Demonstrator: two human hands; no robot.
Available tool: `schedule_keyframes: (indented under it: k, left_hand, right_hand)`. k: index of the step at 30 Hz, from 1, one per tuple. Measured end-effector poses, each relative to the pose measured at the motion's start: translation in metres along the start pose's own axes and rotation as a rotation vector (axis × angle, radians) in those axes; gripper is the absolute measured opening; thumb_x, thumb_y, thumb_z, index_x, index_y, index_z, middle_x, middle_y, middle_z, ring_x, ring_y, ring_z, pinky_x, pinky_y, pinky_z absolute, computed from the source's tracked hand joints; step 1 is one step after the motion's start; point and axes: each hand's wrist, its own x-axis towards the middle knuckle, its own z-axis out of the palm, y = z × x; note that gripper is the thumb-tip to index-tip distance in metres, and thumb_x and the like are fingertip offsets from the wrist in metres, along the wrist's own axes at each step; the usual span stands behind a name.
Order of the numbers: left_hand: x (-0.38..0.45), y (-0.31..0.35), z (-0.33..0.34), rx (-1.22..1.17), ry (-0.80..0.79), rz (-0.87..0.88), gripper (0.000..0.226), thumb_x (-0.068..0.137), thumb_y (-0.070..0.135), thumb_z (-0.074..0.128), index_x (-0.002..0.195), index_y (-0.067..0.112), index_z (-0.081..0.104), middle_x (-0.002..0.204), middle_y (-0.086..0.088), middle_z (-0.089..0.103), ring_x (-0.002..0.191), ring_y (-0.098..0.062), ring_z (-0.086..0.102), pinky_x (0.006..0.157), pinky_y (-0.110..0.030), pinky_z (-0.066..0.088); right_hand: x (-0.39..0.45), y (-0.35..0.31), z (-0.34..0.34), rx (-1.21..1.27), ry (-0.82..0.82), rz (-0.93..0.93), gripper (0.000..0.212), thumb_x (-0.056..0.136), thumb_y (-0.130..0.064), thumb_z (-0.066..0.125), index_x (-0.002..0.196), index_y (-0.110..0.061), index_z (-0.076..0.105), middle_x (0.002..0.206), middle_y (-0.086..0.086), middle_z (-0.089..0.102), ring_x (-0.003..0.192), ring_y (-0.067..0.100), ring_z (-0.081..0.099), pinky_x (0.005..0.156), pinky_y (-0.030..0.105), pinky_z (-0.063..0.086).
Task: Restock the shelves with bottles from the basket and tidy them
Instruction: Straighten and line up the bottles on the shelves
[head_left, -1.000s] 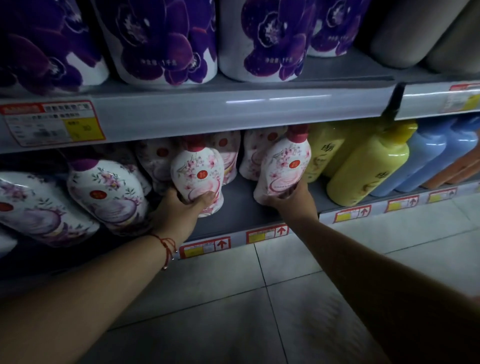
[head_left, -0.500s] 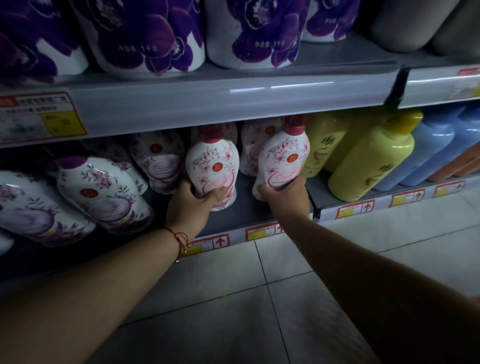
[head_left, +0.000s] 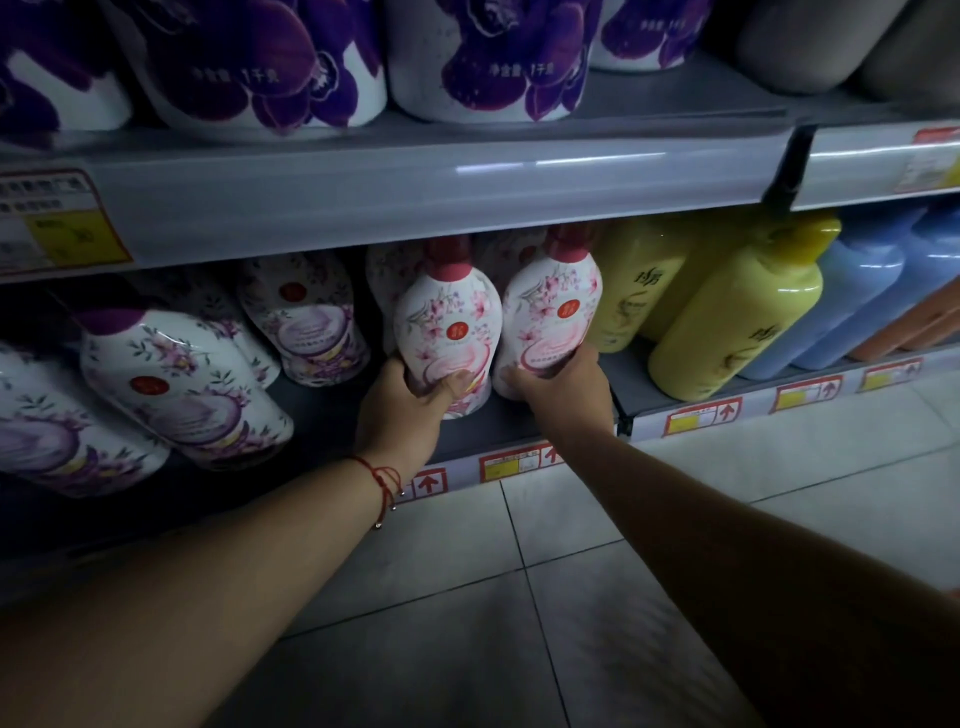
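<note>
Lower shelf (head_left: 332, 421), front row: two pink-capped floral bottles, side by side and touching. Left hand (head_left: 402, 410) grips the base of the left bottle (head_left: 447, 327), thumb across its front; right hand (head_left: 563, 389) curls round the base of the right bottle (head_left: 553, 312). Yellow bottles (head_left: 727, 317) just right; purple-capped bottles (head_left: 176, 384) left, well apart.

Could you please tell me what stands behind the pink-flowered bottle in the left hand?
Behind the pink-flowered bottle another floral bottle partly shows; the rest of that row is covered and dark.

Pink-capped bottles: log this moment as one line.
left hand grips left pink-capped bottle | right hand grips right pink-capped bottle | both side by side on lower shelf
</note>
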Motion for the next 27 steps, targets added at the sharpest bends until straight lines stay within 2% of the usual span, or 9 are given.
schedule_keyframes:
  k: [4,10,14,17,19,21,23,25,27]
  left_hand:
    - [0.002,-0.004,-0.004,0.000,0.009,-0.002,0.088,0.060,0.076,0.071,0.128,0.021,0.062,0.122,0.004,0.072,0.113,-0.018,0.067,0.099,-0.044,0.055]
    - [0.001,-0.003,-0.003,0.013,-0.018,-0.005,0.084,0.068,0.069,0.072,0.133,0.017,0.057,0.128,0.001,0.069,0.118,-0.021,0.065,0.102,-0.039,0.052]
    - [0.002,0.003,-0.005,0.056,-0.098,-0.043,0.082,0.078,0.065,0.072,0.141,0.017,0.050,0.138,0.000,0.063,0.125,-0.023,0.059,0.100,-0.029,0.044]
    - [0.000,0.014,-0.016,0.102,-0.152,-0.064,0.069,0.090,0.049,0.070,0.145,0.015,0.046,0.141,-0.002,0.059,0.129,-0.023,0.056,0.097,-0.024,0.038]
    - [-0.006,0.022,-0.034,0.146,-0.193,-0.078,0.063,0.092,0.052,0.065,0.143,0.018,0.048,0.134,-0.003,0.063,0.117,-0.023,0.061,0.095,-0.029,0.045]
    - [-0.015,0.026,-0.059,0.225,-0.257,-0.113,0.047,0.094,0.057,0.060,0.123,0.020,0.058,0.112,-0.004,0.068,0.096,-0.023,0.063,0.085,-0.037,0.051]
    - [-0.028,0.026,-0.092,0.259,-0.324,-0.198,0.031,0.098,0.049,0.059,0.097,0.018,0.061,0.093,-0.008,0.066,0.083,-0.023,0.060,0.076,-0.033,0.048]
    - [-0.039,0.021,-0.128,0.272,-0.324,-0.286,0.025,0.099,0.043,0.059,0.092,0.019,0.063,0.093,-0.008,0.071,0.080,-0.022,0.063,0.075,-0.032,0.051]
    - [-0.046,0.017,-0.165,0.245,-0.248,-0.340,0.022,0.098,0.039,0.061,0.095,0.018,0.065,0.096,-0.008,0.073,0.080,-0.023,0.064,0.077,-0.032,0.052]
  right_hand:
    - [0.000,-0.001,0.005,-0.002,-0.006,-0.016,0.087,0.072,-0.040,0.089,0.140,-0.014,0.042,0.138,0.005,0.058,0.128,0.025,0.056,0.099,0.037,0.047]
    - [-0.004,-0.001,0.006,-0.011,-0.017,0.006,0.088,0.073,-0.040,0.087,0.143,-0.016,0.040,0.139,0.003,0.057,0.129,0.026,0.055,0.096,0.033,0.045]
    - [-0.004,-0.009,0.003,-0.026,-0.054,0.061,0.091,0.073,-0.040,0.088,0.144,-0.015,0.037,0.141,0.005,0.057,0.130,0.028,0.055,0.102,0.039,0.045]
    - [0.001,-0.013,0.003,0.043,-0.120,0.138,0.117,0.050,-0.042,0.094,0.147,-0.012,0.036,0.141,0.008,0.057,0.129,0.029,0.056,0.109,0.045,0.047]
    - [-0.001,-0.017,0.005,0.126,-0.177,0.220,0.124,0.040,-0.041,0.093,0.147,-0.009,0.039,0.140,0.012,0.057,0.124,0.028,0.058,0.100,0.044,0.053]
    - [-0.033,-0.042,-0.005,0.148,-0.295,0.325,0.089,0.067,-0.029,0.089,0.142,-0.005,0.048,0.137,0.013,0.058,0.114,0.025,0.057,0.080,0.032,0.053]
    - [-0.059,-0.055,-0.010,0.098,-0.426,0.354,0.056,0.086,-0.022,0.079,0.134,-0.004,0.056,0.131,0.015,0.059,0.110,0.026,0.055,0.082,0.032,0.049]
    - [-0.090,-0.067,-0.009,0.029,-0.524,0.326,0.041,0.090,-0.025,0.076,0.123,-0.005,0.061,0.126,0.021,0.061,0.109,0.029,0.059,0.096,0.041,0.052]
    - [-0.118,-0.081,0.001,-0.023,-0.568,0.233,0.034,0.091,-0.029,0.074,0.115,-0.006,0.067,0.109,0.017,0.065,0.093,0.026,0.058,0.084,0.038,0.052]
